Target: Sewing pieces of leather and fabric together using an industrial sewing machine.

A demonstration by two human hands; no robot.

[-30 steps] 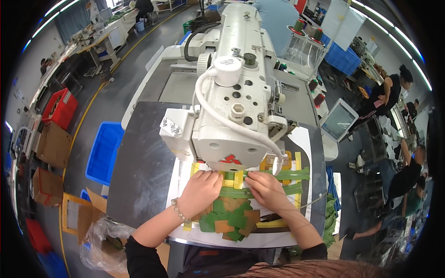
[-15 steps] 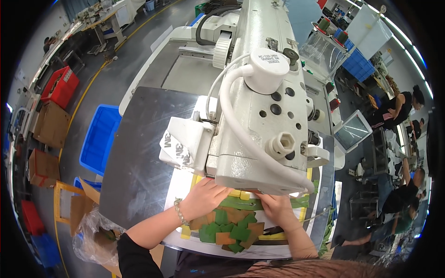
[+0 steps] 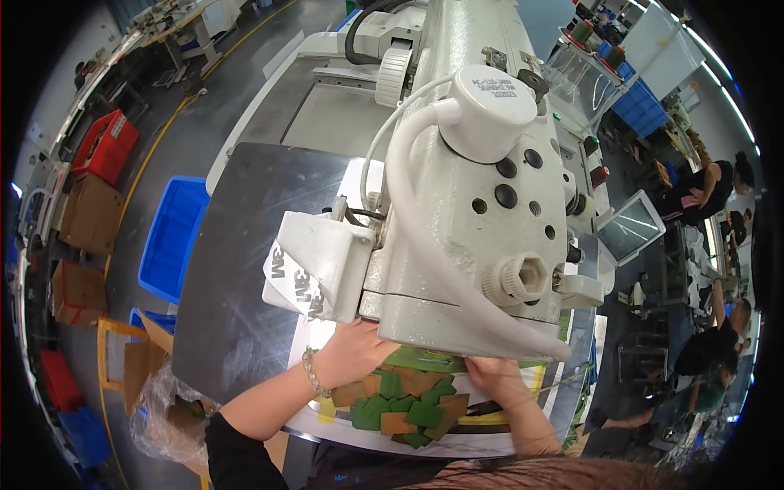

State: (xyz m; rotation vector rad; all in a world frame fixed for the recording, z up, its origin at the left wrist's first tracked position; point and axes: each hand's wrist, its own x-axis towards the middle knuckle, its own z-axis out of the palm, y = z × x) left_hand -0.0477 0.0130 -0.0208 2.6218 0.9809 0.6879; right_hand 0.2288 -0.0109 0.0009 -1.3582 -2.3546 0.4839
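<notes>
My left hand (image 3: 353,353), with a beaded bracelet on its wrist, lies under the front of a white sewing machine head (image 3: 457,310). Its visible fingers stretch out flat toward a green strip (image 3: 425,360), and the machine covers some of them. At the strip's right end is my right hand (image 3: 496,379); its fingertips are hidden below the machine. Just in front of both hands sits a pile of green and brown patches (image 3: 404,408). It rests on a white sheet with yellow edging (image 3: 325,410). A dark, slim tool-like thing (image 3: 487,407) lies beside my right wrist.
A grey metal table plate (image 3: 245,269) extends left of the machine. Beyond it stand a blue bin (image 3: 174,237), cardboard boxes (image 3: 80,292) and crumpled clear plastic (image 3: 163,420). On the right are a tilted screen (image 3: 631,229) and several people (image 3: 706,192) farther off.
The view has shifted, so the machine head looks larger and lower and covers more of my fingers and the green strip. Both hands stay in nearly the same place.
</notes>
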